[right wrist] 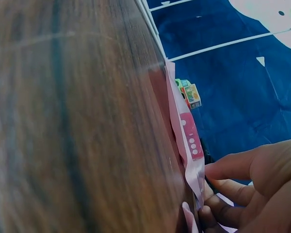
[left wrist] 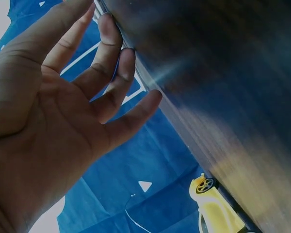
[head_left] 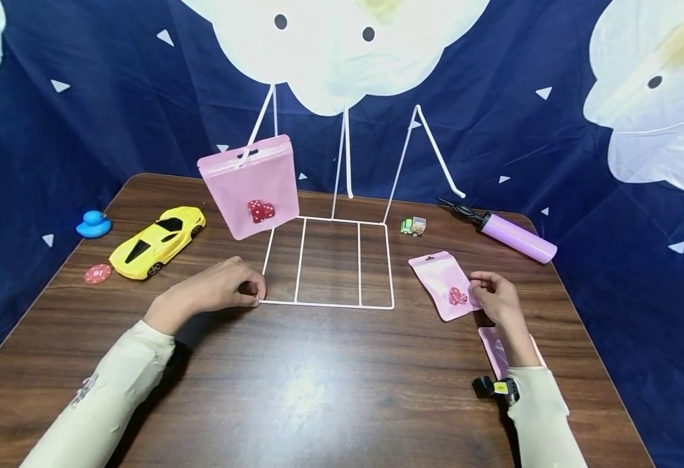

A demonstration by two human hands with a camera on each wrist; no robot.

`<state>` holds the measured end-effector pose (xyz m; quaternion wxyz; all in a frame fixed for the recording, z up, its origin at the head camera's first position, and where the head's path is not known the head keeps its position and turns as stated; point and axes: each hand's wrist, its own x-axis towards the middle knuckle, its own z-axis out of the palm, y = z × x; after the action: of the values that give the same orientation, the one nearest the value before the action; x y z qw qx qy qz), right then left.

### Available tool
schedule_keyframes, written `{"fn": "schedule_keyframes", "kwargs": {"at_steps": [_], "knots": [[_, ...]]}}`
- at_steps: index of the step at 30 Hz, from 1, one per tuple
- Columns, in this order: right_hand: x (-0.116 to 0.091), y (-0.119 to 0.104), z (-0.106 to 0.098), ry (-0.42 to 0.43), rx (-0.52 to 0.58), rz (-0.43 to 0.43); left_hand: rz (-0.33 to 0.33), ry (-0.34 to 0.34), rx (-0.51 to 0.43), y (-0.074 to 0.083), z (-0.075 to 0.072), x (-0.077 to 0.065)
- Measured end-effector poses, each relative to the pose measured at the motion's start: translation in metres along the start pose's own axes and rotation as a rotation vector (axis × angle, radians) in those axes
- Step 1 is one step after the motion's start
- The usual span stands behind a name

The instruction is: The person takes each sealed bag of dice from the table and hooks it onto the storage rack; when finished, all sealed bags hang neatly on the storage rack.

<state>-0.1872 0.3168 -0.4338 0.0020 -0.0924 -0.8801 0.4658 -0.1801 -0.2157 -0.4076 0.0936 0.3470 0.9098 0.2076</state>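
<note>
At the front left corner of a white wire display rack (head_left: 330, 304), my left hand (head_left: 215, 286) pinches the frame between thumb and index finger. Its other fingers are loosely bent in the left wrist view. My right hand (head_left: 496, 299) pinches the lower right edge of a pink zip pouch (head_left: 438, 276) with red dice printed on it. In the right wrist view that pouch (right wrist: 177, 111) lies low along the tabletop, the thumb on its edge. A similar pink pouch (head_left: 248, 179) hangs by its slot on the rack's left hook. The middle and right hooks hold nothing.
Another pink pouch (head_left: 494, 351) lies partly under my right wrist. A small toy truck (head_left: 414, 226) and a purple hand pump (head_left: 517, 237) are at the back right. To the left are a yellow toy car (head_left: 157, 244), a blue rubber duck (head_left: 93, 224) and a red chip (head_left: 98, 273).
</note>
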Motion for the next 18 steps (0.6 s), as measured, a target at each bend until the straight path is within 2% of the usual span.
{"fn": "schedule_keyframes", "kwargs": {"at_steps": [4,10,18], "knots": [[0.0007,0.0008,0.0003,-0.003,-0.047,-0.01,0.009,-0.002,-0.004,-0.0005,-0.0005,0.0006],[-0.0003,0.0014,0.0022,0.011,-0.048,-0.009,0.014,-0.009,-0.011,-0.0008,-0.001,0.0017],[-0.0004,0.0002,0.0036,0.03,-0.051,0.05,0.004,-0.013,-0.004,0.001,-0.0011,0.0009]]}}
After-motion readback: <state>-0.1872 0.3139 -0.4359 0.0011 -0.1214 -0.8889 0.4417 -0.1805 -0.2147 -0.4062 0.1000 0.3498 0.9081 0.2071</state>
